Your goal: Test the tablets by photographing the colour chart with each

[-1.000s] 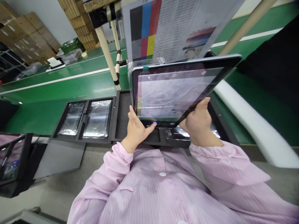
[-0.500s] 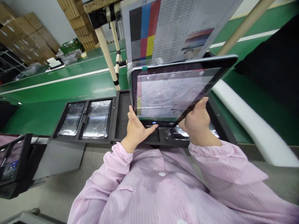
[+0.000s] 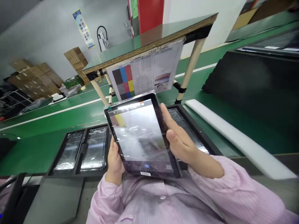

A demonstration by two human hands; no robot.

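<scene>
I hold a black tablet (image 3: pixel 140 137) wrapped in clear film, upright and close to my chest, its screen lit. My left hand (image 3: pixel 114 160) grips its left edge from behind, fingers hidden under it. My right hand (image 3: pixel 178 140) clasps the right edge, thumb on the bezel and fingers stretched along the side. A printed colour test chart (image 3: pixel 142 73) hangs from the small table (image 3: pixel 149 34) just beyond the tablet.
A black foam tray (image 3: pixel 81 149) with two film-wrapped tablets lies to the left on the green conveyor belt (image 3: pixel 46 124). Another black tray (image 3: pixel 201 137) sits behind my right hand. A white foam strip (image 3: pixel 233 137) runs along the right. Cardboard boxes (image 3: pixel 35 77) are stacked far left.
The tablet has dropped and come nearer, turned more upright. My left thumb left the screen's lower edge; the left hand now holds the left side. The view has tilted upward.
</scene>
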